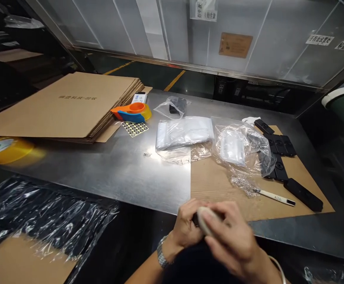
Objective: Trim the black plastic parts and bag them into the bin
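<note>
At the table's near edge my two hands meet. My left hand (187, 224), with a metal watch on the wrist, is closed round a dark object (195, 219) that is mostly hidden by the fingers. A pale, rounded thing (204, 225) is gripped in my right hand (237, 238) and pressed against the dark object; motion blur hides its kind. Beyond the hands lies a cardboard sheet (213, 183). On it are several black rectangular parts (305, 194), a pale pen-like tool (275, 196) and a clear plastic bag (249, 148).
Stacked flat cardboard (56, 102) fills the table's left side, with an orange and blue tape dispenser (133, 112) and a sticker sheet (135, 128) beside it. A yellow tape roll (21, 152) sits at the left edge. Clear bags (185, 132) lie mid-table. A grey panel (174, 31) stands behind.
</note>
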The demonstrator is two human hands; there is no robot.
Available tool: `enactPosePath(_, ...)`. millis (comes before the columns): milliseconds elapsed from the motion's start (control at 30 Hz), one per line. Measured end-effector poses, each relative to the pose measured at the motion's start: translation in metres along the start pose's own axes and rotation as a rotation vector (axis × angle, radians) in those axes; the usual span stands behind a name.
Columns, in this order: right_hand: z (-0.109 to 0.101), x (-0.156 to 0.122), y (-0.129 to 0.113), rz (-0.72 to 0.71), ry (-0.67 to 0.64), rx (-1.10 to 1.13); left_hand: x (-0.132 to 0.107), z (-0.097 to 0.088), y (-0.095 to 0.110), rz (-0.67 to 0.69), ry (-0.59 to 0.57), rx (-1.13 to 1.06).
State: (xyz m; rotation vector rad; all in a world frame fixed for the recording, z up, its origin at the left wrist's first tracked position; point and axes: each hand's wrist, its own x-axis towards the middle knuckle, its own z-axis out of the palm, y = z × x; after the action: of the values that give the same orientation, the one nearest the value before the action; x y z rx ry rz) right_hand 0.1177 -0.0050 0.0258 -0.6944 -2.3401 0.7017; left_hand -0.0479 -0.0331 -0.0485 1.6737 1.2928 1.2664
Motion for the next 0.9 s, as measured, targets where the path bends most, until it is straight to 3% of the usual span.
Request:
enactPosePath(67,0.003,0.003,-0.006,-0.014,-0.035,-0.019,-0.002,0.001,-0.001,0.018,0.017,0.043)
enactPosePath(200,0.009,-0.001,-0.002,0.05,0.047,-0.04,-0.005,0.001,-0.001,0.044,-0.02,0.024)
enactPosePath(367,0.007,-0.002,-0.003,0.025,0.036,-0.004,-0.005,0.0,0.001,-0.003,-0.015,-0.047)
enactPosePath(533,0.024,-0.006,0.012,0.217,0.186,0.231,-0.004,0.007,0.007,-0.324,-0.112,-0.568)
enactPosePath(667,0.055,-0.018,0.02,0.352,0.333,0.374,0.001,0.018,0.013,-0.631,0.161,-1.073)
enactPosePath(767,0.067,-0.034,0.024,0.379,0.266,0.357,0.01,0.016,0.016,-0.76,0.263,-1.372)
enactPosePath(900,0.055,-0.056,0.032,0.361,0.086,0.363,0.016,0.004,0.012,-0.872,0.271,-1.442)
